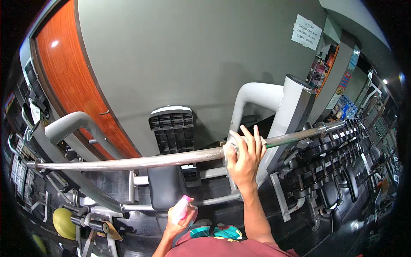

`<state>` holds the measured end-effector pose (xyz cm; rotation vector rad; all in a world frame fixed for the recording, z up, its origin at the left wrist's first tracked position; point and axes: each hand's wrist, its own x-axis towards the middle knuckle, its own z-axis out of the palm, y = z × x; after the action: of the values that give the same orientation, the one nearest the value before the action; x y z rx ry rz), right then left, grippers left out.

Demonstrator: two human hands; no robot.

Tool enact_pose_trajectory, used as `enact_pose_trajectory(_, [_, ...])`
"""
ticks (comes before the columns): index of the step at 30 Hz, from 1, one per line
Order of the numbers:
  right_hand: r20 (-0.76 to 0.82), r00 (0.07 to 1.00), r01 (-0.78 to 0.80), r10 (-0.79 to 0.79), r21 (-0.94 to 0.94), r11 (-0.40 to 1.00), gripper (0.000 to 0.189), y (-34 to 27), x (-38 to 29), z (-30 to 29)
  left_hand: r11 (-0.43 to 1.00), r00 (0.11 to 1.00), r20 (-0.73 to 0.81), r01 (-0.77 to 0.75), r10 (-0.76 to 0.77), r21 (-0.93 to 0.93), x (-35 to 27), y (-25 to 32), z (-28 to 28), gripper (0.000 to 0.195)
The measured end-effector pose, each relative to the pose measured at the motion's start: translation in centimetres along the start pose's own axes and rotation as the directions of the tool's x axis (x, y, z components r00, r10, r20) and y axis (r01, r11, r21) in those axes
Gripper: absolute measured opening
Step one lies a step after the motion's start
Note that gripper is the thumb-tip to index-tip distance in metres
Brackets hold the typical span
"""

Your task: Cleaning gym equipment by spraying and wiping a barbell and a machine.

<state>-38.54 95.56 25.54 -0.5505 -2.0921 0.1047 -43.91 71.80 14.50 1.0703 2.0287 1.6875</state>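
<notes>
A long steel barbell [179, 158] lies across the uprights of a grey bench press rack. My right hand [245, 152] rests on the bar right of its middle, fingers spread, with a pale cloth [232, 145] partly visible beneath the palm. Low in front of my body, my left hand [182, 216] is closed around a small spray bottle with a pink top [185, 198]. Behind that hand stands the black padded bench [167, 188], below the bar.
Dumbbells fill a rack [324, 160] at the right. A thick white upright [287, 119] stands beside my right hand. At the lower left are a yellow-green ball [64, 223] and a machine with foam rollers [99, 225]. A wooden door [77, 83] is at the left.
</notes>
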Motion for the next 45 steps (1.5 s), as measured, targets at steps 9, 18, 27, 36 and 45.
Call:
enact_pose_trajectory(9, [-0.259, 0.965, 0.102, -0.044, 0.216, 0.971, 0.020, 1.6, -4.2, 1.2, 0.994, 0.998, 0.000, 0.058, -0.058, -0.089, -0.7, -0.5, 0.1, 0.018])
enact_pose_trajectory(18, [-0.142, 0.876, -0.243, 0.461, 0.696, 0.676, 0.026, 1.2, -8.7, -0.4, 0.999, 0.999, 0.020, -0.033, 0.034, -0.031, 0.0, -0.3, 0.1, 0.024])
enact_pose_trajectory(27, [0.031, 0.992, -0.121, 0.122, -0.013, 0.993, 0.039, 0.0, -1.8, -1.0, 0.999, 0.998, 0.037, -0.044, 0.044, -0.007, -0.3, -0.9, 0.3, 0.030])
enact_pose_trajectory(36, [-0.048, 0.996, 0.082, -0.077, 0.129, 0.988, 0.061, 2.6, -3.8, 0.1, 0.999, 0.999, 0.047, -0.014, 0.016, -0.032, -0.4, -1.0, 0.0, 0.029])
enact_pose_trajectory(45, [-0.173, 0.985, 0.084, 0.025, 0.595, 0.799, 0.046, 2.3, -8.2, -0.5, 1.000, 0.998, 0.052, -0.024, 0.025, -0.007, 0.1, -0.8, 0.1, 0.020])
